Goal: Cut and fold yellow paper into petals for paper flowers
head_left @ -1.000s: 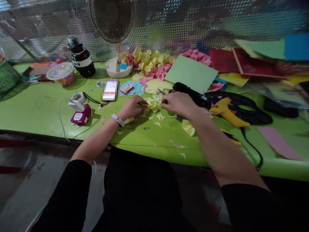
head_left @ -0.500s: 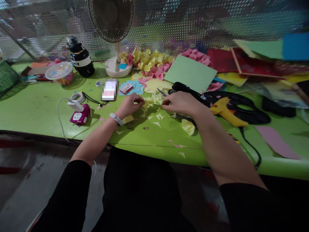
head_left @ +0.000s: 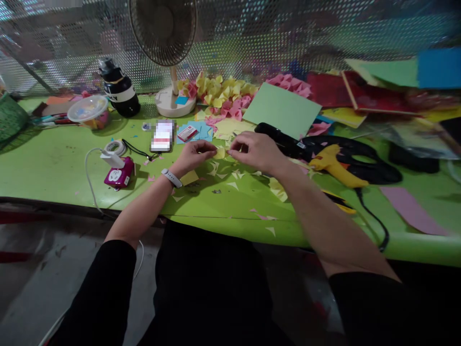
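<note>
My left hand (head_left: 195, 154) and my right hand (head_left: 256, 152) meet over the green table (head_left: 54, 163), both pinching a small folded yellow paper piece (head_left: 219, 153) between their fingertips. The left wrist wears a white band (head_left: 171, 177). Small yellow paper scraps (head_left: 234, 174) lie scattered under and in front of the hands. A yellow square (head_left: 189, 178) lies by my left wrist, and a curled yellow piece (head_left: 279, 188) sits under my right forearm.
Behind the hands lie yellow and pink folded paper shapes (head_left: 223, 96), a pale green sheet (head_left: 283, 109), a fan (head_left: 163, 33), a black bottle (head_left: 120, 89), a lidded tub (head_left: 88, 109). A yellow glue gun (head_left: 338, 166) and black cord lie right; a pink plug adapter (head_left: 117, 174) left.
Both hands have lifted slightly from the scrap pile and drawn together, now pinching one small yellow piece between them. The view has shifted a little.
</note>
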### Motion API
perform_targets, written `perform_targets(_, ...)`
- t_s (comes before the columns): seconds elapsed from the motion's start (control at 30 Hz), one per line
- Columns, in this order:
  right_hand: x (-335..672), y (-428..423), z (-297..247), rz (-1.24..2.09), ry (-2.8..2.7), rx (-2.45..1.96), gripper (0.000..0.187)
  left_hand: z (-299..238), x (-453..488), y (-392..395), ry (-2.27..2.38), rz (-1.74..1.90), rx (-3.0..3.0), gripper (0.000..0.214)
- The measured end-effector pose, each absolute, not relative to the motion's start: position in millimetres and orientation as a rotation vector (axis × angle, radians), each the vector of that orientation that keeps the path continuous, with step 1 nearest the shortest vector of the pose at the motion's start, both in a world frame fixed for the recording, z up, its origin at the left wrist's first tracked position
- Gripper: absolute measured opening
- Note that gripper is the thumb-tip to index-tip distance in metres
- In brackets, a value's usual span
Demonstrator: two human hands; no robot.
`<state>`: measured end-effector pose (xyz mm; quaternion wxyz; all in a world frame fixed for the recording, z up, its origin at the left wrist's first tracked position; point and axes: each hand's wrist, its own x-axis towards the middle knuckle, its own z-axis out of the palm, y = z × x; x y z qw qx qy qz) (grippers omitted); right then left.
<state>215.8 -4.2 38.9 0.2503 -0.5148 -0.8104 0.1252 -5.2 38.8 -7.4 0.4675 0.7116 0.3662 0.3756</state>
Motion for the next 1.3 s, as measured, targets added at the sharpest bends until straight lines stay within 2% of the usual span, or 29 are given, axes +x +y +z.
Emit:
perform_targets(0.23,213.4,-3.4,36.7,0.449,-1.933,-1.534,0.014,0.3,-1.4,27.9,0.815,1.040,1.885,0.038)
perform_targets(0.4,206.5,-6.8,35.9,0.474,-1.912,-1.491,0.015,-13.7,0.6,35.3,0.838,1.090,1.972,0.028)
perform_targets(0.63,200.4,-11.0,37.7,0.588,-1.816,-1.470,0.020,-1.7,3.4,26.4,0.961,0.861,1.576,0.029)
perform_targets(0.83,198.0,-12.4,35.5,0.781,-1.692,-1.422,0.023,0.1,3.5,26.1,0.994,0.895,1.449,0.025)
perform_targets(1.0,197.3,-11.2,34.4,0.834,-1.687,-1.413,0.021,2.9,2.8,23.6,0.925,0.792,1.404,0.025)
perform_targets(1.3,204.6,-4.0,39.2,0.929,-1.683,-1.368,0.026,5.6,3.5,22.9,0.877,0.861,1.370,0.027)
